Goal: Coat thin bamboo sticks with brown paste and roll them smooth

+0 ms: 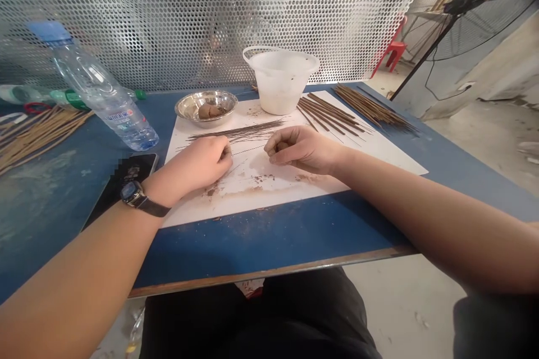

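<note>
My left hand [206, 160] is closed, resting low over the white paper [197, 205]. A thin bare stick [248, 150] runs out to the right from its curled fingers; the grip itself is mostly hidden. Facing it, my right hand [301, 148] is curled around a small lump of brown dough [281, 147], partly covered by the fingers. Just beyond both hands lies a loose bundle of thin dark sticks [240, 132]. Thicker brown-coated incense sticks [330, 114] are laid out behind my right hand. A shiny metal bowl [182, 110] holds a larger brown dough lump [209, 111].
A white plastic bucket [280, 87] stands at the paper's back edge. More coated sticks [373, 106] lie at right. To the left are a water bottle [105, 95], a phone [126, 176] and tan strands [37, 134]. A perforated metal panel [189, 17] rises behind the blue table [252, 247].
</note>
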`<state>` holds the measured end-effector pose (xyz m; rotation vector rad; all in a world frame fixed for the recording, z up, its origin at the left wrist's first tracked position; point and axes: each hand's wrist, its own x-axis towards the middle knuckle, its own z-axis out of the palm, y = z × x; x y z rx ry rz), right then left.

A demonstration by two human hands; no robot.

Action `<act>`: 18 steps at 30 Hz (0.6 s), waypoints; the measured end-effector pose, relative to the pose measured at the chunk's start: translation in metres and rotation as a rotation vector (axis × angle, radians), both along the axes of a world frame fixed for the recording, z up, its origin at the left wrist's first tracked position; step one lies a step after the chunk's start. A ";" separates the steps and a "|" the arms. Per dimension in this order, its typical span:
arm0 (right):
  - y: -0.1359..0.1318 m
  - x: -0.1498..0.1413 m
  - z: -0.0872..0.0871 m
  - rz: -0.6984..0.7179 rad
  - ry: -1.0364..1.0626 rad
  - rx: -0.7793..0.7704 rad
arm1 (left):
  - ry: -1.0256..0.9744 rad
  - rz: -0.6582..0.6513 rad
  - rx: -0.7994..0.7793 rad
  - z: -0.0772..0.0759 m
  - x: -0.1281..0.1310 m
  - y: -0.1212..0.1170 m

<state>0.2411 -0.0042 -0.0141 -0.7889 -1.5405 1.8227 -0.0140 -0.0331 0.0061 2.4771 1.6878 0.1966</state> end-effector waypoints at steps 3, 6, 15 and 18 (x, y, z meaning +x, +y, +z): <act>0.001 0.001 -0.002 -0.009 -0.007 0.019 | -0.008 0.004 -0.021 0.001 0.000 -0.001; 0.001 0.001 -0.003 -0.018 -0.015 0.026 | -0.019 0.012 -0.024 0.001 0.000 -0.001; 0.000 -0.001 -0.003 -0.070 -0.016 0.035 | -0.030 0.015 -0.055 0.001 -0.001 0.000; 0.001 0.000 -0.003 -0.075 -0.029 0.047 | -0.030 0.005 -0.046 0.001 -0.001 0.000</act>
